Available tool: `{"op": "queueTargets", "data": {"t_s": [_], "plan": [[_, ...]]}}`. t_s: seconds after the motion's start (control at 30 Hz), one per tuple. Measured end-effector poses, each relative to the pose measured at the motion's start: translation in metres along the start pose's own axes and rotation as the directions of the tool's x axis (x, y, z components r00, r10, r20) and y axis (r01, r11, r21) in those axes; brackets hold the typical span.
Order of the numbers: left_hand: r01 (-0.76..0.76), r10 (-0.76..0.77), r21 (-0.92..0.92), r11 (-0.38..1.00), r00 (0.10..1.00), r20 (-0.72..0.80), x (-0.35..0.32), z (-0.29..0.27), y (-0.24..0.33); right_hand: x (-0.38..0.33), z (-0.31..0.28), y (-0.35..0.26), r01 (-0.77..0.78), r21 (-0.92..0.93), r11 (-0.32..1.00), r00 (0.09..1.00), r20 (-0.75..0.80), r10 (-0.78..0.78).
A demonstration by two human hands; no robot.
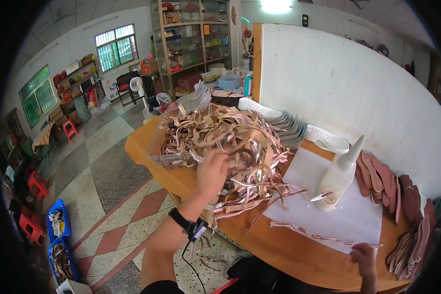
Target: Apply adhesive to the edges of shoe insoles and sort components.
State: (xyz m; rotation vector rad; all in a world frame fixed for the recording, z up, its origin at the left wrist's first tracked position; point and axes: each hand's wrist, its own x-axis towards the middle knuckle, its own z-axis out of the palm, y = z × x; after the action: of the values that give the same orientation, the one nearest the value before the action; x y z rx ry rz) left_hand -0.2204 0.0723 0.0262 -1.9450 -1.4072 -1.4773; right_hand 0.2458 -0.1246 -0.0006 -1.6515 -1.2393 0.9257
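Observation:
My left hand point(213, 171) reaches into a large tangled heap of tan and pinkish strips point(215, 134), which look like leather or fabric offcuts. Its fingers are blurred and partly hidden by the heap. At the lower right, my right hand point(363, 258) is closed at the end of one long, thin, pale strip point(318, 236). This strip lies across the near edge of a white sheet point(299, 201). On the sheet stands a white plastic bottle point(339, 176) with a pointed spout, and a brush-like stick point(321, 197) pokes out of its opening.
A clear plastic bin point(157, 152) holds part of the heap on the orange-brown table point(259, 247). Reddish-brown insoles point(384, 179) line the right side, with grey ones point(291, 130) along the white partition point(338, 83). Blue crates point(59, 220) and red stools point(38, 185) stand on the floor.

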Motion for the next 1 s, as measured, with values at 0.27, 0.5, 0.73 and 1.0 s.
{"op": "queueTargets", "data": {"t_s": [0.27, 0.5, 0.73, 1.0], "plan": [[-0.011, 0.018, -0.219, 0.976, 0.999, 0.029, -0.052, -0.016, 0.014, 0.017, 0.149, -0.097, 0.155, -0.063, 0.986, 0.746, 0.662, -0.075], [-0.168, 0.187, -0.188, 0.968, 0.979, 0.085, -0.059, -0.038, 0.037, 0.068, 0.269, -0.145, -0.244, 0.400, 0.883, 0.697, 0.706, -0.127], [-0.271, 0.303, -0.218, 0.938, 0.945, 0.127, -0.065, -0.043, 0.021, 0.097, 0.323, -0.142, -0.345, 0.493, 0.799, 0.771, 0.634, -0.057], [0.111, -0.132, 0.073, 0.991, 0.875, 0.466, -0.029, -0.033, -0.003, 0.086, 0.319, -0.152, -0.045, 0.297, 0.954, 0.775, 0.613, -0.154]]}}
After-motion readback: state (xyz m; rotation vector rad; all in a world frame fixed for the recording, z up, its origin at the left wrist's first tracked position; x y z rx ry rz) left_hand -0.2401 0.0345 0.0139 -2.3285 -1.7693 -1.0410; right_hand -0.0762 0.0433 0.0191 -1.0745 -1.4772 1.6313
